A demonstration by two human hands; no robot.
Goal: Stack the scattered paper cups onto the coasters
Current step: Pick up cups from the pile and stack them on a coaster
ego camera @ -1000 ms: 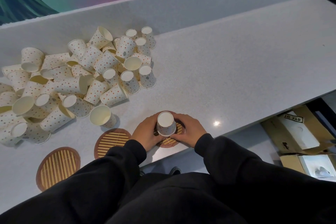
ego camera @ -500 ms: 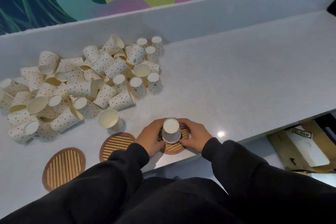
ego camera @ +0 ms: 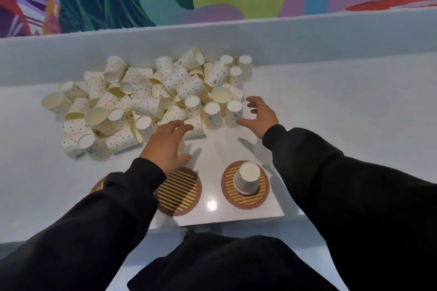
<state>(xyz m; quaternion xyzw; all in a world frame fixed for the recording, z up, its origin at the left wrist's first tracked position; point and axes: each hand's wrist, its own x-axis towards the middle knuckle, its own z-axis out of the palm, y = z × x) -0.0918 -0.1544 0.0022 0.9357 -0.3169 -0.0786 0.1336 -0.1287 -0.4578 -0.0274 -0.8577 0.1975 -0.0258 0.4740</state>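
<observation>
Head view: one cup set on a coaster, both hands now out at the pile.

Nearest, three slatted coasters lie along the counter [ego camera: 331,113] edge. The right coaster [ego camera: 241,202] carries one upside-down cup [ego camera: 247,179], standing free now that both hands have let go of it. The middle coaster [ego camera: 179,192] is bare, and the left coaster [ego camera: 98,185] is mostly hidden under a sleeve. Beyond them the left hand [ego camera: 168,146] hovers with fingers spread at the pile's near edge, grasping nothing I can see. The right hand [ego camera: 259,116], likewise loose and empty, has reached just beside an upturned cup [ego camera: 234,114] at the pile's right corner. Farther back the heap of dotted cups [ego camera: 151,101] lies jumbled. The first placement looks finished and the next pick is starting, with nearly the whole task left.
</observation>
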